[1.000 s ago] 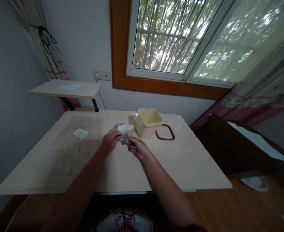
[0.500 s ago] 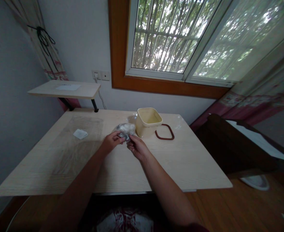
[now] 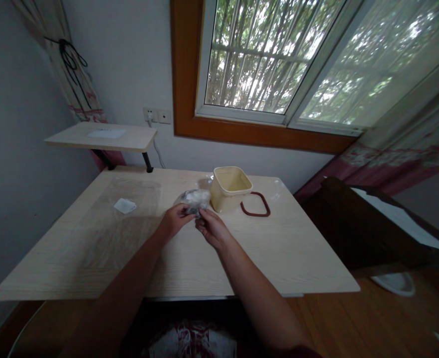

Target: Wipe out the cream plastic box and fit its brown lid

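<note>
Between my hands is a crumpled clear plastic bag with dark and pale contents too blurred to name. My left hand pinches the bag's near left side. The fingers of my right hand are closed on its near right side, close to the left fingertips. Just behind and to the right stands a cream square plastic bin, upright with its top open. A reddish-brown curved handle-like piece lies on the table to the right of the bin.
The pale wooden table has a flat clear plastic sheet on its left side, with a small white packet on it. A raised shelf stands at the back left. Dark furniture is at the right.
The left fingers have shifted slightly to the right along the bag, nearer the right hand. Both hands stay on the bag. The bin and curved piece have not moved on the table.
</note>
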A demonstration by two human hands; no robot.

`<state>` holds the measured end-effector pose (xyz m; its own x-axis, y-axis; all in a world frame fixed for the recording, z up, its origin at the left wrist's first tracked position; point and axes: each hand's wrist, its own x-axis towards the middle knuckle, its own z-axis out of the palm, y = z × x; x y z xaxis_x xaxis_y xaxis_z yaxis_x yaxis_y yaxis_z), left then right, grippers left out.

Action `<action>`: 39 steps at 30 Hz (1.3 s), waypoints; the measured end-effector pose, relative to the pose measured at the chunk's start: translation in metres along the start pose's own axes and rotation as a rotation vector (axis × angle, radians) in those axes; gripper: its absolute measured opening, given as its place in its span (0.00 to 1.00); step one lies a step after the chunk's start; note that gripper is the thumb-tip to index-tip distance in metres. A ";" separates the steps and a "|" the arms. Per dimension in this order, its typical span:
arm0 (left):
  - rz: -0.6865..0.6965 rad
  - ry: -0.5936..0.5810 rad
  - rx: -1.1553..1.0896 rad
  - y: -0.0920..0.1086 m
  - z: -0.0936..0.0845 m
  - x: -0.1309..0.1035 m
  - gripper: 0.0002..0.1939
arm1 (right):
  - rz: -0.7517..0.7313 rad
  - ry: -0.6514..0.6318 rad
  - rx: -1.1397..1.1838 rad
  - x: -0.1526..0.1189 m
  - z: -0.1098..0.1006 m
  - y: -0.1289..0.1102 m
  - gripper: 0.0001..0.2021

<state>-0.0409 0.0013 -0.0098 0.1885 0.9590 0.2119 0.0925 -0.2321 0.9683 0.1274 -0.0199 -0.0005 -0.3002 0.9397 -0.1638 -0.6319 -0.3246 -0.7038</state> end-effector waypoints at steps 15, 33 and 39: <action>0.007 0.021 -0.055 -0.005 0.004 0.002 0.16 | -0.025 -0.037 -0.009 0.000 0.005 -0.001 0.13; 0.150 0.054 0.082 0.007 -0.007 0.001 0.10 | -0.198 0.160 -0.260 -0.004 0.006 0.000 0.15; 0.290 0.010 0.281 0.019 -0.016 -0.002 0.13 | -0.675 0.279 -0.788 -0.016 0.006 -0.006 0.06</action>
<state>-0.0550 -0.0029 0.0103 0.2371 0.8483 0.4735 0.3010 -0.5275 0.7944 0.1320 -0.0340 0.0106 0.1756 0.9226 0.3434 0.0624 0.3377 -0.9392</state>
